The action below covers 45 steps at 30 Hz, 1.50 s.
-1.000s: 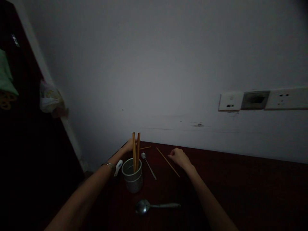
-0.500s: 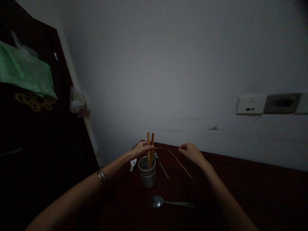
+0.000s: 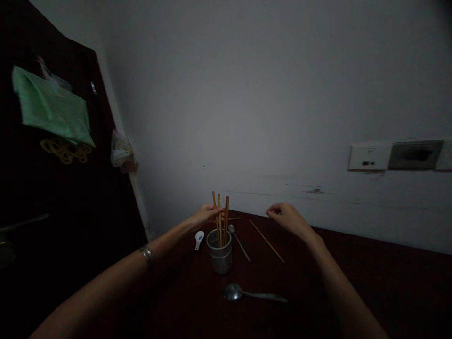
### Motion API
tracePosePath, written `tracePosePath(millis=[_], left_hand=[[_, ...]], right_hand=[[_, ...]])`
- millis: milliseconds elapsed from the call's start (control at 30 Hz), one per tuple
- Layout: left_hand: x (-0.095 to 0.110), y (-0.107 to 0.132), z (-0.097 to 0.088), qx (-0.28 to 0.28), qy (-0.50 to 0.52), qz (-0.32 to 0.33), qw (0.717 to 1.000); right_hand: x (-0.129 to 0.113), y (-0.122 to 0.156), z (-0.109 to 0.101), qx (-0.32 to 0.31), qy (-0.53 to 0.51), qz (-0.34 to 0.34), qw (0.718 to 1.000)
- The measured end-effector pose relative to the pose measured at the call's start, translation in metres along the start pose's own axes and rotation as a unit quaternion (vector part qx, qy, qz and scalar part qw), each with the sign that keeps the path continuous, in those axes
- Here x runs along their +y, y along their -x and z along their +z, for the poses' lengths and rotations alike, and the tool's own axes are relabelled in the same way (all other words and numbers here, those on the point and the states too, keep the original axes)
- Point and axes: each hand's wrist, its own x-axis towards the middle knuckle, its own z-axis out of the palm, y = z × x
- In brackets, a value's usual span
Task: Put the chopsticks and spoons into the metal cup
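My left hand [image 3: 208, 215] is closed around wooden chopsticks [image 3: 219, 219], whose lower ends stand inside a grey metal cup [image 3: 221, 261]. Some of the chopsticks lean apart at the top, and my fingers partly cover them. Off to the right, my right hand [image 3: 285, 217] hovers over the table with its fingers curled together; nothing shows in them. A single chopstick [image 3: 266, 241] lies slanted on the table between the cup and that hand. Right beside the cup is a thin long-handled spoon [image 3: 240, 244]. A white short-handled spoon [image 3: 199, 239] lies to its left.
A larger metal spoon [image 3: 254, 295] lies in front of the cup on the dark red table [image 3: 353, 282]. Behind my left hand part of another chopstick [image 3: 234, 218] shows. The wall [image 3: 247, 117] rises at the table's back edge, and a dark door [image 3: 70, 207] stands left.
The chopsticks in my left hand have spread apart at their tops. My right hand has risen slightly. The whole view has shifted a little to the left.
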Motion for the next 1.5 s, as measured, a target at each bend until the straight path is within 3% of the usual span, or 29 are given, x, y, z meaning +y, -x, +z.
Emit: tracePosePath(millis=[167, 300, 400, 500, 600, 700, 800, 933, 1067, 1167, 1367, 1500], left_hand=[[0.027, -0.002, -0.01, 0.051, 0.004, 0.022, 0.998], [0.077, -0.001, -0.012, 0.106, -0.028, 0.101, 0.989], [0.116, 0.006, 0.003, 0.148, -0.047, 0.182, 0.971], [0.136, 0.015, 0.036, 0.12, -0.037, 0.204, 0.971], [0.133, 0.021, 0.072, 0.049, -0.015, 0.166, 0.985], [0.12, 0.022, 0.096, 0.023, 0.0, 0.139, 0.99], [0.11, 0.022, 0.105, 0.023, 0.01, 0.137, 0.99], [0.102, 0.019, 0.106, 0.036, 0.019, 0.137, 0.99], [0.101, 0.016, 0.1, 0.038, 0.011, 0.107, 0.994], [0.108, 0.02, 0.085, 0.049, -0.034, 0.064, 0.996], [0.116, 0.036, 0.027, 0.075, -0.173, 0.012, 0.982], [0.086, 0.042, -0.02, 0.106, -0.251, -0.099, 0.957]], right_hand=[[-0.011, 0.006, -0.015, 0.015, 0.001, -0.007, 1.0], [-0.028, 0.014, -0.027, 0.047, -0.042, -0.032, 0.998], [-0.055, 0.023, -0.032, 0.072, -0.148, -0.055, 0.985], [-0.085, 0.033, -0.031, 0.078, -0.288, -0.054, 0.953], [-0.107, 0.04, -0.028, 0.046, -0.363, -0.059, 0.929], [-0.111, 0.042, -0.026, 0.04, -0.36, -0.048, 0.931], [-0.105, 0.04, -0.025, 0.058, -0.334, -0.027, 0.94], [-0.101, 0.037, -0.022, -0.005, -0.367, -0.015, 0.93], [-0.096, 0.031, -0.02, -0.037, -0.389, -0.008, 0.921], [-0.074, 0.022, -0.015, -0.032, -0.363, 0.035, 0.93], [-0.007, 0.003, 0.027, -0.066, -0.294, 0.173, 0.938], [0.007, 0.002, 0.067, -0.096, -0.21, 0.2, 0.952]])
